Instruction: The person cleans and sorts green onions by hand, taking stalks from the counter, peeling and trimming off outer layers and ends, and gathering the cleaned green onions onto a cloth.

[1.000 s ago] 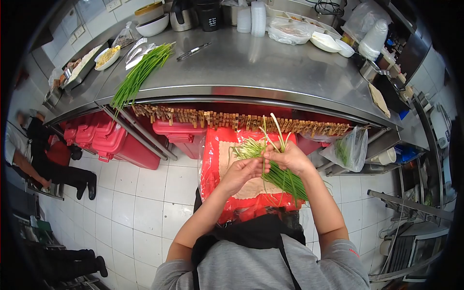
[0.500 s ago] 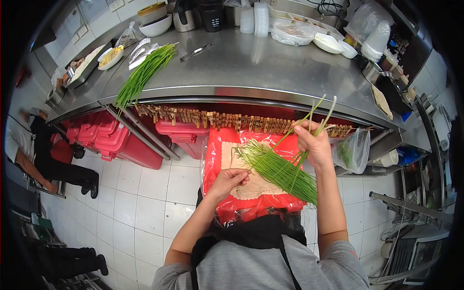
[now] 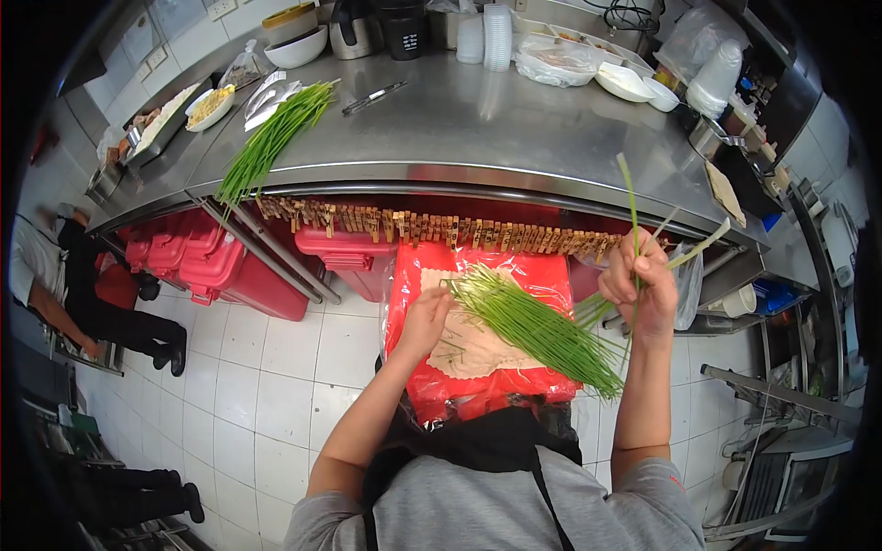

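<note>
A bunch of long green chives (image 3: 542, 331) with pale ends lies on a beige cloth (image 3: 459, 361) over a red plastic-wrapped surface (image 3: 400, 317) in front of me. My right hand (image 3: 648, 285) is raised to the right of the bunch, its fingers closed around a few chive stalks whose pale ends point up and outward. By the pale ends of the bunch, my left hand (image 3: 430, 317) has its fingertips pinched together. Whatever sits between those fingertips is too small to make out. Short green scraps lie on the cloth below the left hand.
Another chive bunch (image 3: 280, 138) lies at the left of the steel counter (image 3: 478, 119), near a pen (image 3: 374, 98). Clothespins (image 3: 441, 228) line the counter's lower edge. Red bins (image 3: 243, 275) stand beneath. A person (image 3: 92, 285) is at far left. A plastic bag (image 3: 684, 285) hangs at right.
My right hand has moved right, away from the bunch, with the chive stalks in it. My left hand has moved up to the bunch's pale ends. Green scraps now show on the cloth.
</note>
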Motion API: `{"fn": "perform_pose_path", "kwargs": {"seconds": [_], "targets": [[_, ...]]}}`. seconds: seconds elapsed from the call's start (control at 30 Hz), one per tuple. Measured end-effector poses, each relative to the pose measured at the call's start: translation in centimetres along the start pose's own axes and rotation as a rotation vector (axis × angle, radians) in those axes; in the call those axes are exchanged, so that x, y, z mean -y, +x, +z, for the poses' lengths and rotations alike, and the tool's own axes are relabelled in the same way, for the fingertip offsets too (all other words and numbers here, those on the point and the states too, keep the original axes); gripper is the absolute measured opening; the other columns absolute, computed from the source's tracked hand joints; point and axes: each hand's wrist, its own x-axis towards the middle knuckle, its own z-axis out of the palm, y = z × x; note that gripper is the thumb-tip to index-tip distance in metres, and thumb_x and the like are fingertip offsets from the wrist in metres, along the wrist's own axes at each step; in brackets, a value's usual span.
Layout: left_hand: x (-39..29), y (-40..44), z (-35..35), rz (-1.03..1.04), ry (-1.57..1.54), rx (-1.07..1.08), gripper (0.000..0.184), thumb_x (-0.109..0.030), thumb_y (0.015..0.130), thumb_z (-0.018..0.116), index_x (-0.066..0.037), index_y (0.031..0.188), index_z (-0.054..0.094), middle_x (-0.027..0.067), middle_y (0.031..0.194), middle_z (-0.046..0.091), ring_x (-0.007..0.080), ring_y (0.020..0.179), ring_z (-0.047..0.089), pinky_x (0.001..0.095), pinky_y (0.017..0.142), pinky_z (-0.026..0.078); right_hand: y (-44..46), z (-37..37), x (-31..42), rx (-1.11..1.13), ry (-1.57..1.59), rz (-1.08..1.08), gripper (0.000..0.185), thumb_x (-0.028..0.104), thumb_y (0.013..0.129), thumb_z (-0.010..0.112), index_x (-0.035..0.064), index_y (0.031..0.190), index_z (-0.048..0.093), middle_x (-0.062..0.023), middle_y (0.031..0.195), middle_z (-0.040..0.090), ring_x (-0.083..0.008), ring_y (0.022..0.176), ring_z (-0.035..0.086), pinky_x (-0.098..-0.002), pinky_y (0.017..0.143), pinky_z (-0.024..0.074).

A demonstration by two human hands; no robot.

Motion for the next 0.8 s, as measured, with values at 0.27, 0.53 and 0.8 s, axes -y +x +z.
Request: {"fn": "perform_pose_path", "kwargs": {"seconds": [0.27, 0.53, 0.8], "targets": [[1.3, 3.6, -0.5, 0.221, 0.662, 0.080, 0.017, -0.009, 0.077, 0.062, -0.008, 0.093, 0.069, 0.0075, 0.096, 0.063, 0.0242, 0.093, 0.058, 0.0378, 0.087, 0.035, -1.3, -2.8, -8.3, 0.034, -0.985, 0.460, 0.029, 0.017, 0.079, 0.069, 0.0116, 0.067, 0.043, 0.0062, 0.056, 0.040, -0.0066, 0.054, 0.043, -0.0260, 0.049, 0.0360], [0.0, -2.1, -3.3, -0.002, 0.445, 0.280, 0.022, -0.016, 0.077, 0.066, -0.010, 0.098, 0.068, 0.0039, 0.100, 0.063, 0.0214, 0.098, 0.056, 0.0381, 0.088, 0.032, -3.9, -8.0, -22.3, 0.091, -1.461, 0.557, 0.025, 0.019, 0.073, 0.066, 0.0054, 0.094, 0.066, -0.0196, 0.083, 0.065, -0.0334, 0.078, 0.063, -0.0408, 0.072, 0.0489], [-1.0, -1.4, -2.6, -0.072, 0.229, 0.194, 0.032, -0.022, 0.087, 0.060, -0.003, 0.113, 0.061, 0.0088, 0.111, 0.059, 0.0221, 0.099, 0.059, 0.0331, 0.087, 0.043, -3.0, -7.1, -21.1, 0.066, -1.251, 0.689, 0.022, 0.017, 0.070, 0.073, 0.0024, 0.084, 0.065, -0.0135, 0.078, 0.066, -0.0223, 0.072, 0.062, -0.0343, 0.067, 0.0482]]}}
